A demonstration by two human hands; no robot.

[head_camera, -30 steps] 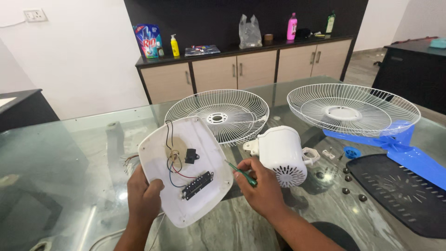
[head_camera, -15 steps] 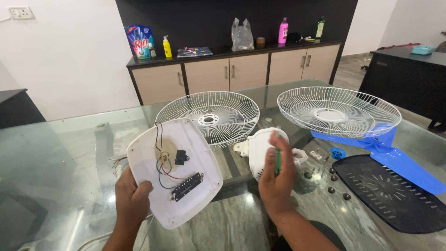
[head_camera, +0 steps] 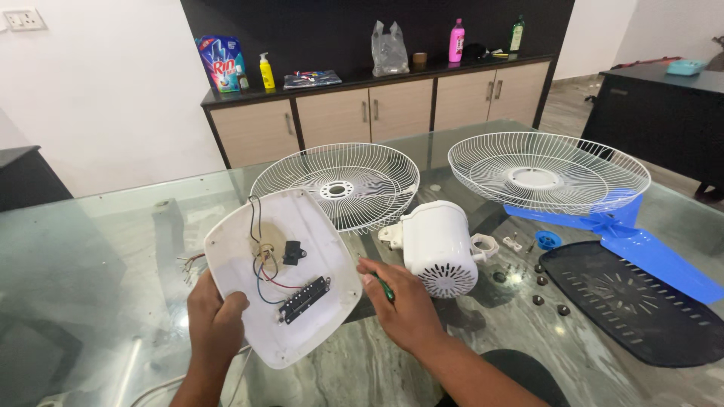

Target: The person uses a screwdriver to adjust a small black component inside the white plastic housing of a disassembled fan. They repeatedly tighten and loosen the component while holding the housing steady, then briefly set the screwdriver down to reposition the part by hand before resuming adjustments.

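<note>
My left hand [head_camera: 214,325] grips the lower left edge of a white fan base shell [head_camera: 283,271], tilted up with its inside facing me. Coloured wires [head_camera: 260,264] and a black switch strip [head_camera: 303,299] lie inside it. My right hand [head_camera: 403,305] rests on the glass just right of the shell, closed around a green-handled screwdriver [head_camera: 385,287]. The white fan motor housing [head_camera: 437,246] stands right behind that hand.
Two white wire fan guards [head_camera: 338,185] [head_camera: 547,172] lie on the glass table [head_camera: 90,249]. A blue fan blade [head_camera: 633,245], a black base plate [head_camera: 641,301] and several small screws [head_camera: 539,290] are at the right. A cabinet [head_camera: 377,109] with bottles stands behind.
My right hand rose in front of the motor housing, then came back down beside the shell with the screwdriver. The left hand kept its hold on the shell.
</note>
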